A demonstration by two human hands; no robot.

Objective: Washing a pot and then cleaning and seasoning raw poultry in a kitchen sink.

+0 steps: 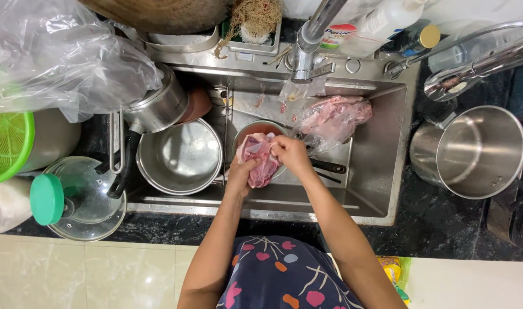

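Your left hand (241, 171) and right hand (289, 154) meet over the steel sink (381, 171); both sets of fingers are closed on one piece of raw pink meat (260, 160). Left grips its lower left side, right pinches the top edge. The meat hangs just above a small round pot (255, 127) holding reddish water (its dark handle (329, 167) runs right, under your right wrist). More raw meat in a clear plastic bag (333, 117) lies behind, against the back wall of the sink below the tap (310, 40). Left of the divider rack: a steel bowl (180, 155), a tilted saucepan (158, 106) above it. A tall steel pot (478, 151) stands on the dark counter to the right, a glass lid with a green knob (72, 200) to the left
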